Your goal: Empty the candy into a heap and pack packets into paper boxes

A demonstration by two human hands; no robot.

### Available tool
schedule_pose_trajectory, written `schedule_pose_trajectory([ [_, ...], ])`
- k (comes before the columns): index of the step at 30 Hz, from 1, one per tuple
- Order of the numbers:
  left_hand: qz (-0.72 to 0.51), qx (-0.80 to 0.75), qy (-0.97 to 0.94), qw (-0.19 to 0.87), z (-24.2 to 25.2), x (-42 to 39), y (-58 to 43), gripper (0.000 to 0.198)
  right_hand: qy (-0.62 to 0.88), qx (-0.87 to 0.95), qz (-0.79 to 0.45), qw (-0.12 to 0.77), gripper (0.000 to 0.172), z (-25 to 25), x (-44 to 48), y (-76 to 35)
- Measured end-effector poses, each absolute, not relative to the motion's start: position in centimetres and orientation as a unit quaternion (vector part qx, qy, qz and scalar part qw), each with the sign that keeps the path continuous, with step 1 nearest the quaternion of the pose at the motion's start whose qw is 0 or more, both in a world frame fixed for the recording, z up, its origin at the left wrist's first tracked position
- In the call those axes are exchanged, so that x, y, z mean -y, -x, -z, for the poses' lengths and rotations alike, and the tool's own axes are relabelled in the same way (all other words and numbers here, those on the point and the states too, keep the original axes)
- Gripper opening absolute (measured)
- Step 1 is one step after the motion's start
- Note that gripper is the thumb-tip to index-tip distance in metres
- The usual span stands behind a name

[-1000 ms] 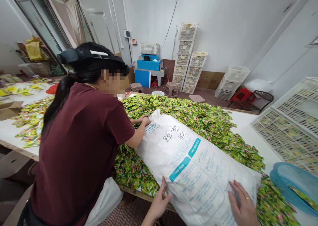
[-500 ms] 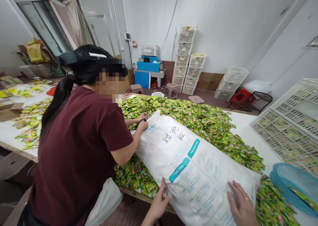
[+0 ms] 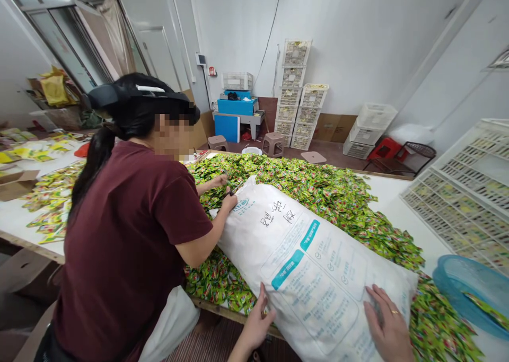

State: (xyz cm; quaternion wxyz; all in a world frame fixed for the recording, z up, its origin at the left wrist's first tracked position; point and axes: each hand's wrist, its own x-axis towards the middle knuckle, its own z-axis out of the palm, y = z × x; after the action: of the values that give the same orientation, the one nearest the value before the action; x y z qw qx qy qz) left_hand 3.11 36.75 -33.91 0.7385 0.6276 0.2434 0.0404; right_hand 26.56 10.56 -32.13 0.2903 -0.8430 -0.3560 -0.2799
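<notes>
A large, full white sack (image 3: 314,277) with teal print and black handwriting lies slanting across a heap of small green packets (image 3: 318,182). My left hand (image 3: 257,319) touches its near left side, thumb and fingers apart. On the sack's top near the right end, my right hand (image 3: 386,319) lies with fingers stretched out and a ring on one of them. At the sack's far end, a co-worker's hand (image 3: 229,200) holds a small dark-handled tool, perhaps scissors. The co-worker's other hand (image 3: 218,182) is just beyond it.
A co-worker in a maroon shirt (image 3: 131,245) leans over the table at my left. At the right stand a blue basin (image 3: 449,277) with a packet in it and white crates (image 3: 469,192). Crate stacks (image 3: 294,81) and stools (image 3: 273,143) stand behind the table.
The co-worker's far hand has drawn back a little to the left from the sack's end. The sack and both my hands stay nearly in place.
</notes>
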Motion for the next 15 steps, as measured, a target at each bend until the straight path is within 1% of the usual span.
schedule_pose_trajectory([
  [4,-0.039,-0.247,-0.635,0.731,33.63,-36.72,-3.06,0.115,0.841,0.355,0.288,0.290,0.040,31.84,-10.75,-26.42],
  [11,-0.036,-0.245,-0.636,0.731,32.92,-36.69,-3.05,0.118,0.835,0.362,0.298,0.289,0.039,31.69,-10.90,-26.31],
  [15,-0.038,-0.241,-0.629,0.738,33.16,-36.73,-3.11,0.119,0.842,0.351,0.284,0.294,0.039,32.04,-10.78,-26.37],
])
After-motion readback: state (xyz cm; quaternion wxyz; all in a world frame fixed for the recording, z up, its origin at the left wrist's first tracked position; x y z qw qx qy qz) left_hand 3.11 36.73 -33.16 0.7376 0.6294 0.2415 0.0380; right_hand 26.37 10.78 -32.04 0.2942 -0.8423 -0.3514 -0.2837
